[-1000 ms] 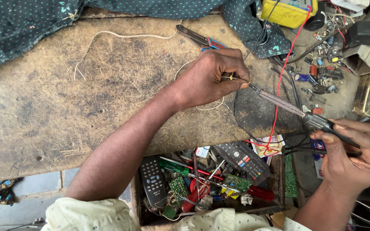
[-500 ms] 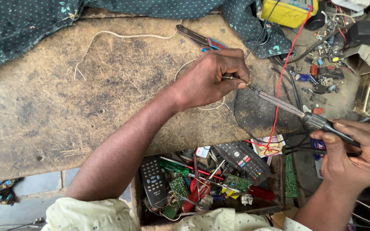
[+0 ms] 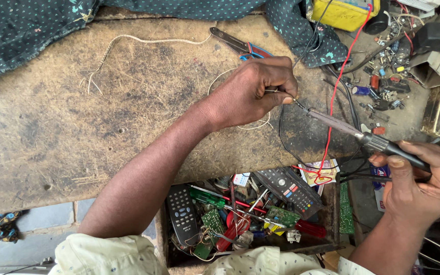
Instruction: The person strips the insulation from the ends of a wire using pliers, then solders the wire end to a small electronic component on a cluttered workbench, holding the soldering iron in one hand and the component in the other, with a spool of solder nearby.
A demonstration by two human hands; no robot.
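Nearest the camera: open drawer (image 3: 332, 224) under the bench edge, packed w/ two dark remote controls (image 3: 182, 211), green circuit boards (image 3: 281, 216), red- and green-handled screwdrivers (image 3: 309, 228) and loose bits.

Change vs. a sec ago: almost none. Both hands sit where they were half a sec and a full sec back; the iron tip stays at the same spot by the left fingertips. So it reads as a held, steady contact, not a reposition.

Right hand (image 3: 423, 186), lower right: fingers wrapped round the black handle of the long soldering iron w/ metal shaft (image 3: 355, 133), thumb lying on top, firm grasp. Shaft runs up-left across the bench toward the left hand.

Left hand (image 3: 253, 91), mid-bench: curled nearly closed, thumb and forefinger pinched on a thin pale wire (image 3: 260, 125), which loops on the board just below the hand. Iron tip meets the wire end right at that pinch; whether it truly touches is too small to tell.

Under both: worn brown wooden bench top (image 3: 77, 127), scorched dark near the iron. A red lead (image 3: 338, 86) crosses the shaft.

Further back: red-and-blue-handled pliers (image 3: 240, 46) just beyond the left hand, dark dotted cloth (image 3: 36, 30) along the far edge, yellow box-shaped meter (image 3: 345, 12) top right, scattered small components (image 3: 388, 86) beside it.
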